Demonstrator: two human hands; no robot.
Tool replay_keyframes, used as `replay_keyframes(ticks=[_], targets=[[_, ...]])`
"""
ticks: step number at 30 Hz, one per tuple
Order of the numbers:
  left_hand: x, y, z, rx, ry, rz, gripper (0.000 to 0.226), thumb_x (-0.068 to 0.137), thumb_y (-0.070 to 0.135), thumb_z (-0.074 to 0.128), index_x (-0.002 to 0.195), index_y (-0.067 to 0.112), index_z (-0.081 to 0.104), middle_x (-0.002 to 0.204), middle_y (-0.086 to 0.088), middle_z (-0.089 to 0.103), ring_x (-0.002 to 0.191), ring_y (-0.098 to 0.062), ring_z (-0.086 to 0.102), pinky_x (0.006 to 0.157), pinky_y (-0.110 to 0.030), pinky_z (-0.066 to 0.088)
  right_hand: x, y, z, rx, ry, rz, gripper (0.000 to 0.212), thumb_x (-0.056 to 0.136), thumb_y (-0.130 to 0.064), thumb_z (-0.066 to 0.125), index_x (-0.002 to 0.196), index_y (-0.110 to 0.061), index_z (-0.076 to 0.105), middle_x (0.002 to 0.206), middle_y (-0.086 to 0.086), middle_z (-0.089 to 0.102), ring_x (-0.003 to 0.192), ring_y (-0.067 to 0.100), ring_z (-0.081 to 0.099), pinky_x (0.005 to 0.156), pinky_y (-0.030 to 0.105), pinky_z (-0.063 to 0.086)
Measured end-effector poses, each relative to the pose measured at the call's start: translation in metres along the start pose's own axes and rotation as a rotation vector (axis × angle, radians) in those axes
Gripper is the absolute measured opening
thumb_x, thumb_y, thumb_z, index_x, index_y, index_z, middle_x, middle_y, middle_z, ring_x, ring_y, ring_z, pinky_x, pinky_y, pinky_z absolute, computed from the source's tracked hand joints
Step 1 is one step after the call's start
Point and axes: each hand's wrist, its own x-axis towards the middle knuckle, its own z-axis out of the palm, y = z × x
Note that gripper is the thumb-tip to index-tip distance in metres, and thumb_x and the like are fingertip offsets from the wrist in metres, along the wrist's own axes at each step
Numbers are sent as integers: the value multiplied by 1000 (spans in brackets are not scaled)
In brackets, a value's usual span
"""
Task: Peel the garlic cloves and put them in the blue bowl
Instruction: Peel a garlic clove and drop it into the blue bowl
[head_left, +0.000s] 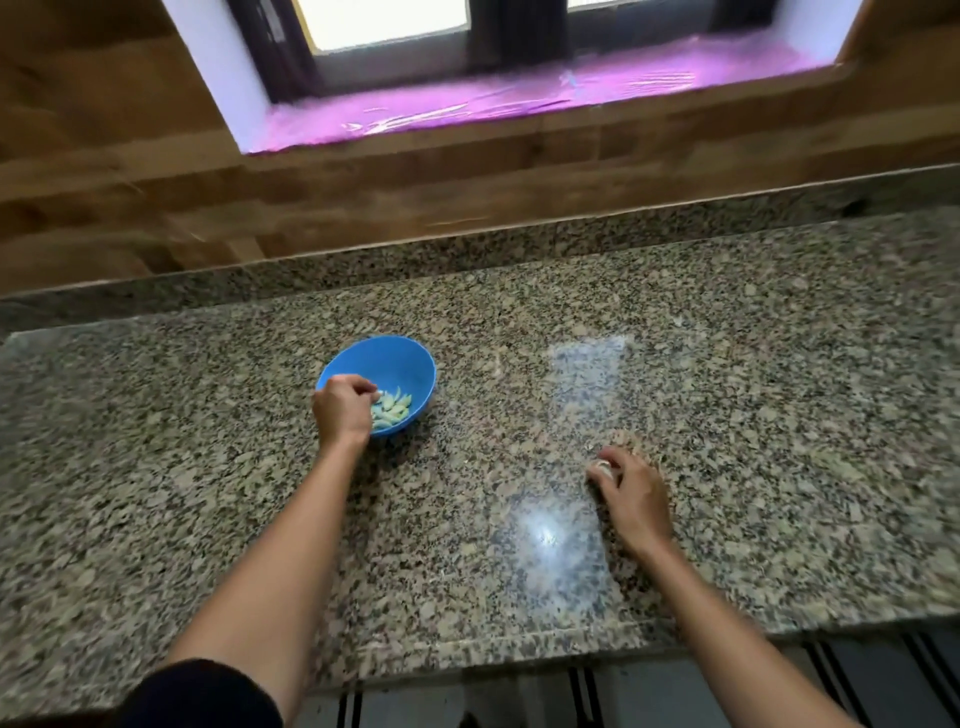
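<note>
counter (467, 597) edge nearest me | my left hand (340, 413) over blue bowl (400, 358), fingers pinching a peeled clove above the peeled cloves (390, 408) | right hand (631, 499) curled on an unpeeled clove (601, 466), well apart | risk: clove slips, rolls away

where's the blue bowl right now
In the head view the blue bowl sits on the granite counter, left of centre, with the left hand over its near rim above the peeled cloves.

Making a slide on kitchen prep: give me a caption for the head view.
Left hand drops a clove into the blue bowl while right hand picks up garlic.
</note>
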Motion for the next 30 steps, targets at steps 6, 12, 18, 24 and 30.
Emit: replay_keyframes(ticks=[6, 12, 18, 24, 30], targets=[[-14, 10, -7, -194, 136, 25, 23, 90, 3, 57, 109, 3, 69, 107, -10, 70, 98, -19, 65, 88, -22, 46, -3, -28, 15, 535, -60, 196, 26, 88, -11, 59, 114, -9, 62, 108, 8, 63, 78, 7, 59, 58, 13, 50], [-125, 16, 30, -441, -579, 39, 34, 86, 21, 65, 119, 13, 62, 120, -3, 64, 103, -12, 63, 89, -33, 54, -15, -59, 44, 998, -215, 431, 24, 87, 0, 57, 109, -8, 64, 98, 5, 68, 78, 14, 65, 69, 25, 57], [-143, 5, 47, -466, -501, -12, 17, 82, 20, 71, 99, 20, 72, 92, 6, 72, 87, -7, 68, 83, -33, 56, -26, -69, 58, 1118, -235, 421, 25, 87, 1, 56, 109, -7, 65, 115, 13, 64, 98, 22, 65, 73, 22, 56], [-148, -5, 38, -297, -414, 216, 25, 91, 19, 61, 116, 20, 63, 93, 8, 69, 75, 3, 63, 63, -12, 52, -33, -72, 56, 1122, -395, 351, 23, 90, -5, 53, 106, -15, 65, 112, 10, 65, 102, 24, 63, 83, 34, 55], [-151, -9, 36, -146, -339, 483, 17, 94, 14, 55, 106, 12, 68, 87, 0, 68, 71, -8, 62, 63, -23, 55, -37, -73, 58, 1155, -301, 413, 24, 85, -4, 59, 108, -6, 65, 101, 11, 70, 91, 22, 68, 68, 24, 56]])
